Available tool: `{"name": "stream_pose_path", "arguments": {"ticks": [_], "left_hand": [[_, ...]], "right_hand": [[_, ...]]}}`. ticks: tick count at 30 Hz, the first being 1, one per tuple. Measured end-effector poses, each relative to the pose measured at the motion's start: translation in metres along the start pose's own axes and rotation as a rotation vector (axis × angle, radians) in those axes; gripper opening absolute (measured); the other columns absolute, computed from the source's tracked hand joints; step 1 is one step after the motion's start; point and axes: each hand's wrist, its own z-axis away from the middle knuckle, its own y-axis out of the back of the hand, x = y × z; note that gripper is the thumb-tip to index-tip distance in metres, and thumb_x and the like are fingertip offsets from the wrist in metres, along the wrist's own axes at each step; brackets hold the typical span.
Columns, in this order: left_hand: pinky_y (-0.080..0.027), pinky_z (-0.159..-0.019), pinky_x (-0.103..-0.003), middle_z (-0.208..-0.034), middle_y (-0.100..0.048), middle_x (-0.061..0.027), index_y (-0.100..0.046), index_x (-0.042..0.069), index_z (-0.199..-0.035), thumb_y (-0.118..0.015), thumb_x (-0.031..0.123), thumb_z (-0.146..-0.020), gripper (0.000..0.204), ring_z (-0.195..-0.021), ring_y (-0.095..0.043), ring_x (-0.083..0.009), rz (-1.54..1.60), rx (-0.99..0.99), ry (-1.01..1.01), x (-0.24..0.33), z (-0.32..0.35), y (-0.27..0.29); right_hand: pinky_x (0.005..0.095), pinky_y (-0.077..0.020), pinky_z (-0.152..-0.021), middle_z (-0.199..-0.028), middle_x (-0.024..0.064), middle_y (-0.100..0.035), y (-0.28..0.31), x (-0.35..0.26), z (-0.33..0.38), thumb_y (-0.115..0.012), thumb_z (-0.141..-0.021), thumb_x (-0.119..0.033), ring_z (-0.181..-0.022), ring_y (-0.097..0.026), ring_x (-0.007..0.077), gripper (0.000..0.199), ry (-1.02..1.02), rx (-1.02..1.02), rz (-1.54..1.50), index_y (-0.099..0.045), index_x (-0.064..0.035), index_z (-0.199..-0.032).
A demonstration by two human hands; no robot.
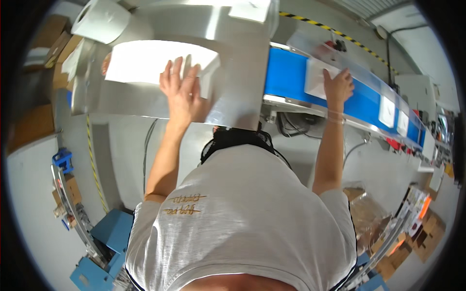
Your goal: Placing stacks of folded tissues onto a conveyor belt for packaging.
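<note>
My left hand [181, 89] lies over the right end of a long white stack of flat sheets or packets [138, 62], its fingers stretched out and apart. The stack rests on a stainless steel table [238, 82]. Further right, my right hand [338, 88] is over the blue conveyor belt [284, 72], thumb and fingers apart, at the right side of a flat white packet [315, 80]. The palm hides part of that packet, and whether the fingertips touch it is hard to tell.
A large white roll [100, 20] stands at the table's far left corner. More white packets [387, 111] lie further along the belt, beside a clear plastic guard [374, 80]. Another white sheet [250, 9] lies at the table's far edge. Cardboard boxes [31, 128] stand at left.
</note>
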Motion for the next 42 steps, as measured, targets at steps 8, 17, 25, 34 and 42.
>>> {"name": "stream_pose_path", "arguments": {"ticks": [8,17,25,34,42], "left_hand": [[-0.013,-0.108,-0.057,-0.141,-0.04,-0.0132,-0.071,0.016,-0.103,-0.062,0.008,-0.077,0.029,-0.135,-0.025,-0.0392,0.099,-0.077,0.035,0.01,-0.003,0.011],[-0.022,-0.106,-0.052,-0.141,-0.038,-0.0171,-0.063,0.013,-0.117,-0.064,0.012,-0.081,0.036,-0.131,-0.028,-0.0408,0.05,-0.032,0.059,-0.009,-0.008,0.013],[-0.024,-0.106,-0.051,-0.135,-0.045,-0.0144,-0.065,0.011,-0.113,-0.063,0.006,-0.08,0.033,-0.128,-0.035,-0.0387,0.051,-0.026,0.034,-0.013,-0.006,0.014],[-0.015,-0.108,-0.055,-0.141,-0.04,-0.0126,-0.071,0.014,-0.1,-0.063,0.006,-0.075,0.027,-0.135,-0.026,-0.039,0.095,-0.073,0.043,-0.008,-0.004,0.014],[-0.019,-0.107,-0.053,-0.144,-0.033,-0.0167,-0.065,0.013,-0.113,-0.066,0.014,-0.08,0.033,-0.134,-0.025,-0.041,0.088,-0.061,0.037,-0.017,-0.009,0.019]], "right_hand": [[0.0324,-0.0474,-0.085,-0.123,0.0074,-0.053,0.038,-0.161,0.062,-0.073,-0.078,-0.02,-0.105,-0.055,0.0237,0.047,0.915,-0.769,-1.112,-0.056,-0.0156,-0.122],[0.0259,-0.0469,-0.072,-0.095,0.006,-0.064,-0.009,-0.128,0.048,-0.062,-0.091,-0.032,-0.083,-0.056,0.0099,0.04,0.232,-0.932,-1.333,-0.055,0.0025,-0.11],[0.0387,-0.0488,-0.07,-0.088,0.0183,-0.066,-0.038,0.013,-0.004,-0.065,-0.08,-0.052,-0.079,-0.063,0.0296,0.057,0.051,-0.312,-0.582,-0.061,0.0017,-0.1],[0.0368,-0.0457,-0.089,-0.119,0.0109,-0.057,0.047,-0.131,0.053,-0.074,-0.077,-0.023,-0.104,-0.057,0.0278,0.04,0.757,-0.728,-0.968,-0.061,-0.0102,-0.112],[0.0268,-0.0455,-0.087,-0.12,0.0058,-0.056,0.019,-0.156,0.065,-0.065,-0.089,-0.024,-0.099,-0.053,0.0117,0.043,0.505,-1.168,-1.362,-0.049,-0.0013,-0.122]]}}
